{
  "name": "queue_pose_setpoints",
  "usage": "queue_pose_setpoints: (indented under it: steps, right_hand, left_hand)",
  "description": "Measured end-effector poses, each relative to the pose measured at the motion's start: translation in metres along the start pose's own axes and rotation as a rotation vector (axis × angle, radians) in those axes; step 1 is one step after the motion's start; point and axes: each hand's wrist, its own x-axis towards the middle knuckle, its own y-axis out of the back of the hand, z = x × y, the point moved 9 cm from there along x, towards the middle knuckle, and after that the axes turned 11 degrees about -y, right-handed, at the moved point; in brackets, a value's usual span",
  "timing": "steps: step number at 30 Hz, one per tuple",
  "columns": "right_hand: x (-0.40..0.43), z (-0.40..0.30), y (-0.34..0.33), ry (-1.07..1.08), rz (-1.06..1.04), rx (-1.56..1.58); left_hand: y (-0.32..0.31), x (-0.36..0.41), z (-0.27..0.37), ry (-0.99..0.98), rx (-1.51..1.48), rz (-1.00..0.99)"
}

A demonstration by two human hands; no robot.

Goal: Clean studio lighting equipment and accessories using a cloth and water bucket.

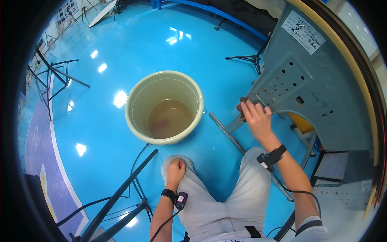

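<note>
My right hand [258, 119] grips a brown block or pad [242, 109], pressed to the left edge of a grey-painted sheet-metal panel [326, 78]. The hand covers part of the block, and its material cannot be told. The panel has several holes and a white label bearing writing. My left hand [176, 171] rests on my left knee, loosely curled, with nothing visible in it. In front of my knees stands a pale green plastic bucket [164, 141] with murky brownish water inside and a blurred reddish patch in it.
A steel tube frame [228, 136] runs on the floor under the panel. Black tripod legs [121, 193] and a cable stand close at my left. More tripods [54, 71] are at the far left and beyond the bucket. A blue metal rail [229, 19] crosses the back.
</note>
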Motion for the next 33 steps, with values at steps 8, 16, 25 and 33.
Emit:
queue_pose_setpoints:
  steps: [8,16,25,33]
  right_hand:
    - [0.019,0.024,0.045,-0.068,0.108,0.06]
    - [-0.005,0.049,0.065,-0.057,0.196,-0.028]
    - [-0.046,-0.02,-0.022,-0.02,0.147,0.003]
    - [-0.122,-0.084,-0.126,0.061,-0.166,0.205]
  left_hand:
    - [0.015,-0.007,0.021,-0.105,0.058,0.039]
    - [0.085,0.078,0.155,-0.622,0.361,0.396]
    - [0.069,0.138,0.077,-0.193,0.609,0.218]
    - [0.069,0.142,0.07,0.152,0.547,0.046]
